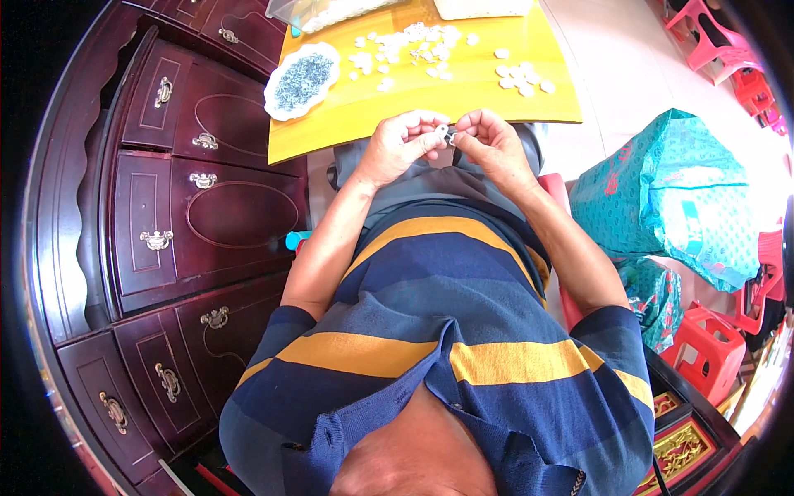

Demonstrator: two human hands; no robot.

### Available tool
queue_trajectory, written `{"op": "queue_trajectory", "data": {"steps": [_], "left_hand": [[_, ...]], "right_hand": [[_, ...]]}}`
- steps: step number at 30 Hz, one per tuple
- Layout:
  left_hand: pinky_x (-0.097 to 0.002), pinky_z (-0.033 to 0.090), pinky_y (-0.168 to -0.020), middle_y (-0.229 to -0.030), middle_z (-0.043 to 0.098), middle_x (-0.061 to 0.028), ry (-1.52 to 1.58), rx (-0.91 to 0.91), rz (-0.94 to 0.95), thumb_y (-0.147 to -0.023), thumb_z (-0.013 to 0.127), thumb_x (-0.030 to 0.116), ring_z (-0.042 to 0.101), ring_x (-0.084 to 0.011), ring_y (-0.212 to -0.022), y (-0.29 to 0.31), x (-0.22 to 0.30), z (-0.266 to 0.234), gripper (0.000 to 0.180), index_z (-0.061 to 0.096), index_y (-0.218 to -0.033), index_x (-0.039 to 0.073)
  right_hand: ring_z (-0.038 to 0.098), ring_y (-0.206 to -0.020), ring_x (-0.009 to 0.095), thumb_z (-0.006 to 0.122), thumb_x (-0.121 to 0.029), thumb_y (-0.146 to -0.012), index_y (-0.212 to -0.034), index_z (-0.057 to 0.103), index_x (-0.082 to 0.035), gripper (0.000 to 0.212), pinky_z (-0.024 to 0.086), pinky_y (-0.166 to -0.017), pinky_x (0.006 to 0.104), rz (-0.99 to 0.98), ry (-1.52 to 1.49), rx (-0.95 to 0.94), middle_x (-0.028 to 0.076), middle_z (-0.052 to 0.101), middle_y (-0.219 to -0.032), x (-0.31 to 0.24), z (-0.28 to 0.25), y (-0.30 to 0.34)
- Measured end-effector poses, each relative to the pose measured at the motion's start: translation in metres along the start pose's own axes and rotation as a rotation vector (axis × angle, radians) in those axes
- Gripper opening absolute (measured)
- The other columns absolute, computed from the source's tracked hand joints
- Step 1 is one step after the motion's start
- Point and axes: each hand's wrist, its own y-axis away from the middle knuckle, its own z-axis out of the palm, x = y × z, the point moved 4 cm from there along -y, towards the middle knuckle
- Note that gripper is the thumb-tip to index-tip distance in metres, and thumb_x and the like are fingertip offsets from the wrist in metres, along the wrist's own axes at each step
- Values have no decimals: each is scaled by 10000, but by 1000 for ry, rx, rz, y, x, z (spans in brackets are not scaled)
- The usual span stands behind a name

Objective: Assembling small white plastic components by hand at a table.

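Just in front of the yellow table's [364, 132] near edge, my two hands meet over my lap. The fingers of my left hand [405, 145] pinch a small white piece [442, 132] with a round end. My right hand [490, 145] pinches at the same spot, where a small dark bit shows beside the white piece. What exactly the right fingertips grip is too small to make out. On the table lie a scalloped white dish [303, 81] of small dark pieces, a loose scatter of small white pieces [426, 41] and a group of rounder white pieces [523, 78].
A clear box [331, 12] and a white tray [484, 8] stand at the table's far edge. Dark wooden drawers [223, 207] line the left. To the right are a large teal bag [662, 198] and red plastic stools [705, 351].
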Motion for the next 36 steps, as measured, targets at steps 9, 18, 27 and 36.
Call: {"op": "queue_trajectory", "data": {"steps": [9, 18, 27, 36], "left_hand": [[-249, 555, -752, -1026, 687, -50, -23, 14, 1, -947, 661, 86, 657, -110, -894, 0, 0, 1, 273, 635, -1208, 8], [-220, 509, -676, -957, 679, -7, 103, 25, -77, -939, 699, 179, 597, -71, -749, 1, -8, 2, 277, 665, -1174, 36], [-217, 521, -656, -960, 697, -25, -15, 68, 17, -933, 687, 97, 606, -60, -747, 0, -3, 8, 235, 678, -1146, -1], [-217, 526, -656, -948, 710, -24, -57, 76, 34, -933, 693, 108, 625, -57, -759, 1, -3, 8, 238, 688, -1143, -4]], "right_hand": [[537, -743, 18, 665, -81, -932, -1031, 624, -68, 108, 417, -607, 171, 5, 17, 1, -44, 627, -881, -1, 0, 0], [537, -738, 21, 667, -86, -932, -1038, 624, -60, 117, 419, -607, 174, 17, 26, -1, -40, 627, -879, 0, -1, 0], [552, -727, 28, 679, -86, -917, -1019, 626, -52, 120, 449, -613, 185, 27, 27, 5, -24, 638, -860, 2, -2, -1], [551, -702, 24, 695, -98, -916, -1012, 637, -59, 119, 438, -603, 177, 26, -19, 27, -31, 649, -841, 6, -1, 0]]}}
